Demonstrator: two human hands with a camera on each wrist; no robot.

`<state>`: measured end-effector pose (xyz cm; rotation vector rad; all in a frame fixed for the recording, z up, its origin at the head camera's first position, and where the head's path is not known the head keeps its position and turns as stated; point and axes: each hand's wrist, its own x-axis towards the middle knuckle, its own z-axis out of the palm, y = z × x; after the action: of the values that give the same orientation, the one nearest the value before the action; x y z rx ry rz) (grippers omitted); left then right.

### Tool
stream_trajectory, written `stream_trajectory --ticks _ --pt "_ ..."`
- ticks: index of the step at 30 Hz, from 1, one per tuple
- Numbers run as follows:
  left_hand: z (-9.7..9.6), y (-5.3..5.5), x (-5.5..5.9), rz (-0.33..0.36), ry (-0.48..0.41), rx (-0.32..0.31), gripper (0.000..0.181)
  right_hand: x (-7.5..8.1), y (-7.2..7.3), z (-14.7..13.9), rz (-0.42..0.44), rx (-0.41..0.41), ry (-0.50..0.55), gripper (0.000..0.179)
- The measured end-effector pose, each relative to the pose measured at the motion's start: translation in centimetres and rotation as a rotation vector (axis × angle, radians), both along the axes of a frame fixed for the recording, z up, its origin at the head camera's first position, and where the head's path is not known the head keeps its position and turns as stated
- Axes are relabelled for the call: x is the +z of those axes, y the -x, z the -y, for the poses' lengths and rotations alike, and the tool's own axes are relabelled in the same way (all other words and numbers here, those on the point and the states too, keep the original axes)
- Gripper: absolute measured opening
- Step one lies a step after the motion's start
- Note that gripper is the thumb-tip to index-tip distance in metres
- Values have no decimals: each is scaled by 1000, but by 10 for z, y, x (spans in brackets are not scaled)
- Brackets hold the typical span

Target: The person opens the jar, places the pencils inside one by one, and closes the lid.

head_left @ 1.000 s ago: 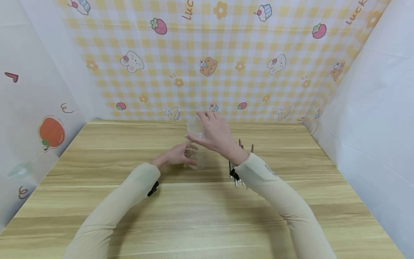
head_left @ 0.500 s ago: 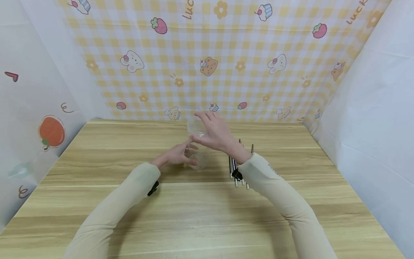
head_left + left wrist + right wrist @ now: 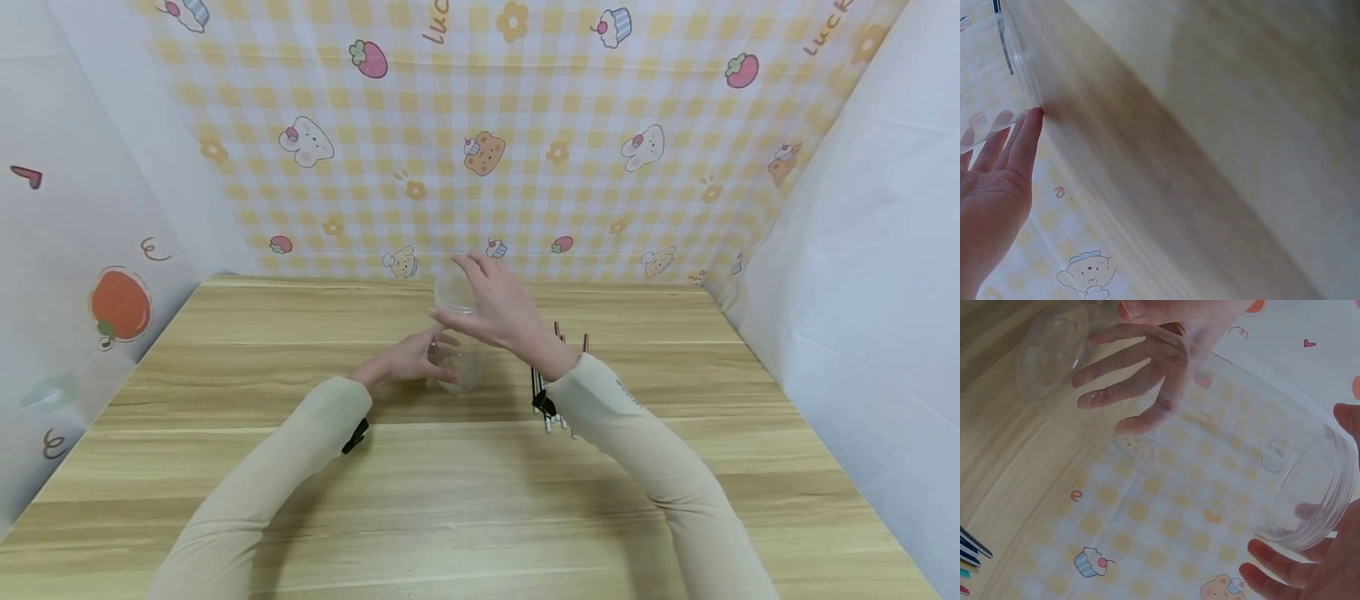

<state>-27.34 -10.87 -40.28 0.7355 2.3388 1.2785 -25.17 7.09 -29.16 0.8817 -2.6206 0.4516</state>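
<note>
A clear, see-through jar (image 3: 461, 375) stands upright on the wooden table near its back edge. My left hand (image 3: 408, 358) wraps round the jar's lower part; through the wall in the right wrist view, the left hand's fingers (image 3: 1144, 400) show. Up at the ridged top end (image 3: 1319, 494), my right hand (image 3: 506, 308) curls thumb and fingers round the rim. I cannot tell whether a separate clear lid sits there. In the left wrist view the left hand (image 3: 997, 194) lies at the left border, with only a faint clear edge over its fingers.
Several slim, dark, pencil-like sticks (image 3: 536, 392) lie to the right of the jar, partly under the right forearm. A yellow checked cloth (image 3: 555, 100) hangs behind the table (image 3: 465, 508). White cloth sides (image 3: 862, 275) stand left and right.
My right hand shifts slightly at the jar's top, its thumb moving right and then back left. The left hand and the jar stay in place.
</note>
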Motion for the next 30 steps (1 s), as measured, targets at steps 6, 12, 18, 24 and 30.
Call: stream_trajectory --ticks 6,12,18,24,30 --pt "0 -1 1 20 -18 0 90 1 -3 6 -24 -89 -70 75" --pt "0 -1 1 15 -18 -4 88 2 -1 6 -15 -41 -49 66" --pt "0 -1 1 22 -46 -18 93 2 3 3 38 60 3 62" --pt "-1 1 0 -4 -39 -15 91 1 10 -2 64 180 63 56" --pt "-1 1 -1 -7 -9 -13 101 0 20 -9 95 313 83 56"
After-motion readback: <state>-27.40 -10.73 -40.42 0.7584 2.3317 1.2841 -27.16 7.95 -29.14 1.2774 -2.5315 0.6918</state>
